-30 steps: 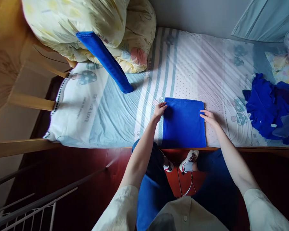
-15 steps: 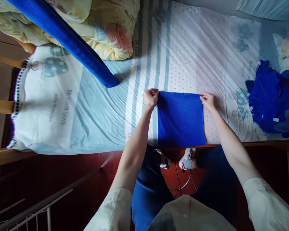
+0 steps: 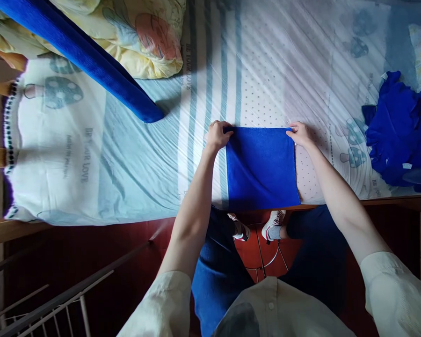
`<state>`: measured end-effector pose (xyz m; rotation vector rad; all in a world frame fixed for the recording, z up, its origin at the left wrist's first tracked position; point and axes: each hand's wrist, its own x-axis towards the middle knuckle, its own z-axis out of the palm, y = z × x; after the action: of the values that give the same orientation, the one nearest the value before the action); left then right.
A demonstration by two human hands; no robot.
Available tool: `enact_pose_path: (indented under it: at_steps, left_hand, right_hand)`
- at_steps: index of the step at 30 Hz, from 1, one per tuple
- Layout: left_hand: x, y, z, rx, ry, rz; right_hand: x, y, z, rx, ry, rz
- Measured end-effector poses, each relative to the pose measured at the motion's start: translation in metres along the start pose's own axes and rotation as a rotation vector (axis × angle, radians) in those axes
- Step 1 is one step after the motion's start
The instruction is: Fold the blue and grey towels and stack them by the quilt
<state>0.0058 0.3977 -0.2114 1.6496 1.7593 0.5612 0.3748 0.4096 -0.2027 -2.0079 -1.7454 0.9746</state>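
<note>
Along the near edge of the bed point(image 3: 136, 187), one flat blue cloth point(image 3: 263, 168) is lying, with the left hand point(image 3: 218, 135) and right hand point(image 3: 300, 134) gripping its far corners between closed fingers. Soft creases are crossing it; uneven pulling could be skewing its shape, and tugging toward the body could be dragging it over the edge. Counting up, two hands are holding one flat cloth, one long blue strip point(image 3: 91, 61) is slanting past one yellow quilt point(image 3: 157, 56), and one rumpled blue pile point(image 3: 396, 131) is sitting at right.
</note>
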Motion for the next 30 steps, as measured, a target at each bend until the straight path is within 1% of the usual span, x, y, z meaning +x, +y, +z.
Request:
enact_pose_path:
  at_steps: [2, 4, 6, 8, 10, 11, 12, 14, 15, 16, 18, 21, 23, 24, 26, 28, 30]
  left_hand:
    - [0.003, -0.004, -0.002, 0.043, -0.046, -0.017]
    - [0.007, -0.007, -0.003, 0.054, -0.043, -0.039]
    - [0.006, -0.005, -0.002, 0.042, 0.016, -0.046]
    - [-0.001, 0.002, 0.002, 0.029, 0.122, -0.042]
    - [-0.018, 0.016, 0.013, 0.037, 0.214, -0.011]
    - [-0.029, 0.023, 0.02, 0.05, 0.231, 0.024]
    - [-0.041, 0.029, 0.027, 0.065, 0.212, 0.075]
    - [-0.062, 0.037, 0.041, 0.075, 0.1, 0.199]
    - [-0.069, 0.037, 0.046, 0.067, 0.051, 0.241]
    - [-0.073, 0.035, 0.048, 0.056, 0.021, 0.261]
    - [-0.071, 0.024, 0.044, 0.035, 0.024, 0.232]
    - [-0.058, 0.007, 0.028, 0.042, 0.077, 0.133]
    - [-0.056, 0.007, 0.022, 0.05, 0.098, 0.094]
    - [-0.061, 0.012, 0.023, 0.051, 0.102, 0.09]
    - [-0.079, 0.028, 0.034, 0.046, 0.076, 0.124]
    - [-0.108, 0.047, 0.052, 0.042, -0.009, 0.211]
    - [-0.139, 0.06, 0.069, 0.044, -0.122, 0.296]
  right_hand:
    - [0.009, 0.004, -0.003, -0.006, -0.041, 0.002]
    - [0.017, 0.009, -0.004, -0.017, -0.022, 0.0]
    - [0.022, 0.011, -0.002, -0.045, 0.054, 0.001]
    - [0.016, 0.005, 0.006, -0.106, 0.148, -0.029]
    - [-0.001, -0.007, 0.022, -0.212, 0.191, -0.114]
    - [-0.012, -0.014, 0.033, -0.272, 0.178, -0.174]
    - [-0.025, -0.021, 0.044, -0.332, 0.135, -0.238]
    - [-0.05, -0.031, 0.064, -0.409, 0.011, -0.36]
    - [-0.059, -0.033, 0.071, -0.422, -0.034, -0.404]
    - [-0.064, -0.032, 0.074, -0.426, -0.053, -0.427]
    - [-0.063, -0.024, 0.069, -0.423, -0.009, -0.405]
    - [-0.043, -0.012, 0.049, -0.423, 0.117, -0.277]
    - [-0.036, -0.014, 0.04, -0.427, 0.153, -0.23]
    - [-0.038, -0.018, 0.039, -0.429, 0.16, -0.231]
    - [-0.057, -0.03, 0.047, -0.425, 0.149, -0.279]
    - [-0.091, -0.039, 0.061, -0.408, 0.087, -0.354]
    - [-0.126, -0.039, 0.071, -0.388, -0.023, -0.415]
